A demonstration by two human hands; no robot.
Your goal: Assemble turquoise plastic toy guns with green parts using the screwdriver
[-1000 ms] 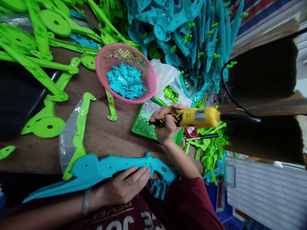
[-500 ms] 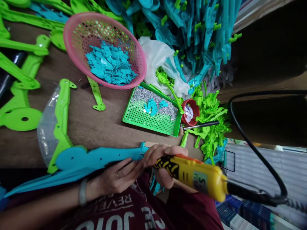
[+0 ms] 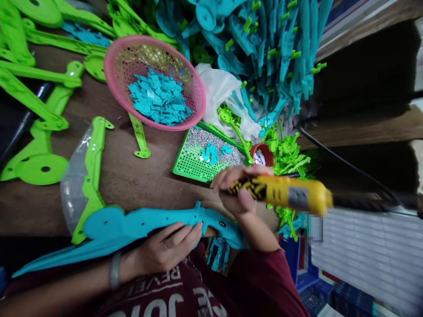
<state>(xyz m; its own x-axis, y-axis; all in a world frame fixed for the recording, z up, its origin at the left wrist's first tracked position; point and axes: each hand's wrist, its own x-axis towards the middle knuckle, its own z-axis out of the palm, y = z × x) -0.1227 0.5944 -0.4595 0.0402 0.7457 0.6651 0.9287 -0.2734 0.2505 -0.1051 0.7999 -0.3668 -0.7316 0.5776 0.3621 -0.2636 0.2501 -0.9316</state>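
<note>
Lifting away from the work: the right hand (image 3: pixel 236 189), fist wrapped round the yellow power screwdriver (image 3: pixel 284 193), now sits over the near edge of the green tray (image 3: pixel 188 160), at about 2 o'clock from the blue toy body (image 3: pixel 158 222). Half a second ago the same tool was down at the body's right end, beside the other hand's fingers; a second ago it was up at the tray. Judgement: one screw has probably just been driven and the tool is going back to the tray's pile of small metal screws for another.

Left hand (image 3: pixel 165 251): fingers curled over the body's lower edge, pressing it flat on the wooden table (image 3: pixel 139 180). Body has stayed put, lying across the near edge at 6 o'clock, dark holes showing near its right end.

Pink basket (image 3: pixel 153 81) of small blue pieces at 12 o'clock from the body; small red cup (image 3: pixel 261 154) at the tray's right corner.

Not resolved: screwdriver tip hidden behind the right fingers, so whether a screw sits on it cannot be told. Tool is motion-blurred; cord runs off frame at 3 o'clock. Whether the holes hold screws is too small to read.
</note>
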